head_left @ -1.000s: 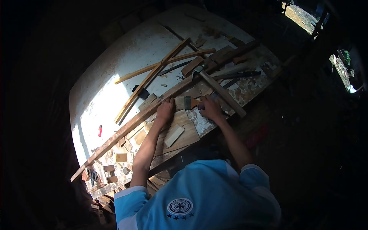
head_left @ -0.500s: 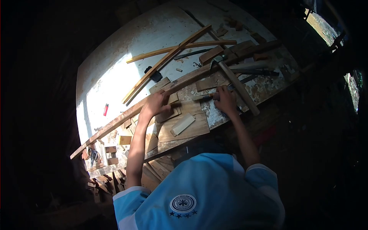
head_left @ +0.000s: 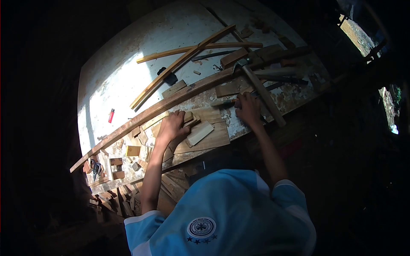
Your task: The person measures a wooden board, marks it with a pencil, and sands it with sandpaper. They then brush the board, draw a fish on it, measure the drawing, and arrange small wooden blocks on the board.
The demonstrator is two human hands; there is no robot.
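My left hand (head_left: 171, 127) is closed round small wooden blocks (head_left: 188, 116) at the left side of a flat wooden board (head_left: 220, 135). Its fingers partly cover these pieces. A pale wooden block (head_left: 200, 134) lies on the board just right of that hand. My right hand (head_left: 248, 106) is closed on the handle of a chisel (head_left: 222, 103), whose flat blade points left over the board's far edge. Right beside this hand a hammer (head_left: 265, 99) rests with its handle toward me and its head on a long wooden beam (head_left: 171, 101).
Two crossed wooden strips (head_left: 166, 53) and a black object (head_left: 170, 78) lie beyond the beam. A red lighter (head_left: 111, 115) is on the left. Scissors (head_left: 96, 168) and several offcuts (head_left: 133, 151) sit near the left front edge. More wood scraps (head_left: 124, 200) are below the table.
My left hand has drawn the small blocks a little toward me, away from the beam. My right hand stays on the chisel, nearly in place. The view has shifted slightly.
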